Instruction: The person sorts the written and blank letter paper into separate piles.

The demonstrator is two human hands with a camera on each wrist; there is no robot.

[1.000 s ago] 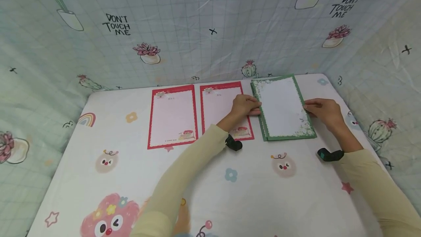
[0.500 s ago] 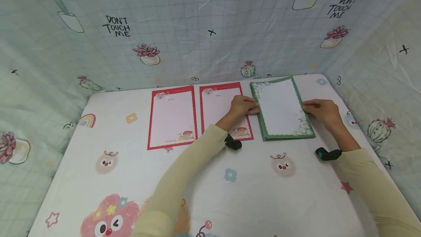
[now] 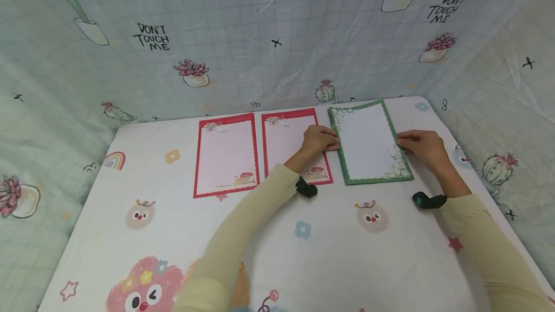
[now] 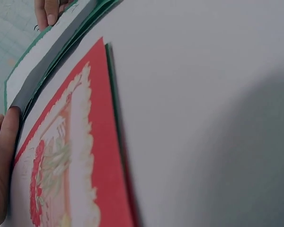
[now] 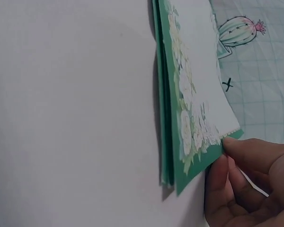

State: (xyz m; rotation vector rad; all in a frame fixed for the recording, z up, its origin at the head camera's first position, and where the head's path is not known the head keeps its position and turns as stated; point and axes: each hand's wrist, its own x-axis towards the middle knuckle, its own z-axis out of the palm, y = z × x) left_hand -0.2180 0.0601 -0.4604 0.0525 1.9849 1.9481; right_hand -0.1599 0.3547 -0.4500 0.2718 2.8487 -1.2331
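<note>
A small stack of green-bordered paper sheets (image 3: 368, 143), printed with white flowers, lies at the right of the table's far side. My left hand (image 3: 318, 139) holds its left edge, reaching across a red-bordered sheet. On the opposite edge my right hand (image 3: 422, 147) pinches the paper, thumb on top and fingers below, as the right wrist view shows. There the green layers (image 5: 194, 71) stand slightly apart, with the top sheet bowed upward. In the left wrist view, a finger (image 4: 7, 137) of my left hand sits against the stack's side.
Left of the stack lie two red-bordered sheets, one in full view (image 3: 226, 155) and one (image 3: 286, 143) partly covered by my left hand and forearm. Green shows under the nearer red sheet (image 4: 113, 127). A patterned cloth (image 3: 260, 61) hangs behind the white printed tabletop (image 3: 329, 264).
The green-bordered sheets have come closer into line at their left edge, where a lower sheet stuck out before. Both hands keep their places on the edges.
</note>
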